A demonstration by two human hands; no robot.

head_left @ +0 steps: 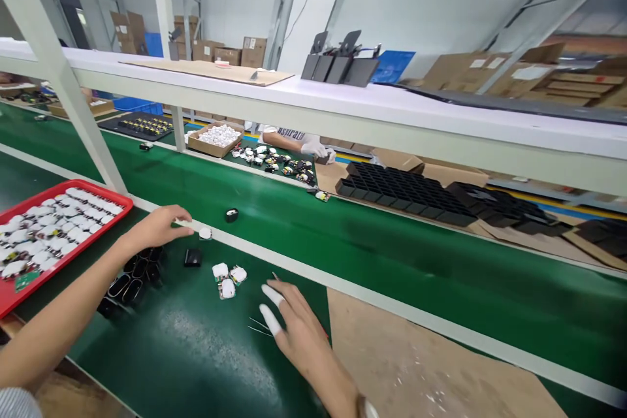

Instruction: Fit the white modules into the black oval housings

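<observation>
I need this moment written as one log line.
left hand: open, beside white part; right hand: by tweezers, grip unclear; three white parts: clustered between hands; red tray: loaded

We count one red tray (128, 202), its white-topped boards (57, 230) too crowded to number. Near our hands we see four more: a trio of boards (226, 288) and one lone board (205, 234). We find one separate black case (192, 258), one black piece (232, 215) on the belt (416, 261), overlapping shells (134, 292) we cannot tally, two white finger cots (271, 321), and one carton (206, 147) of white pieces (220, 135).
</observation>
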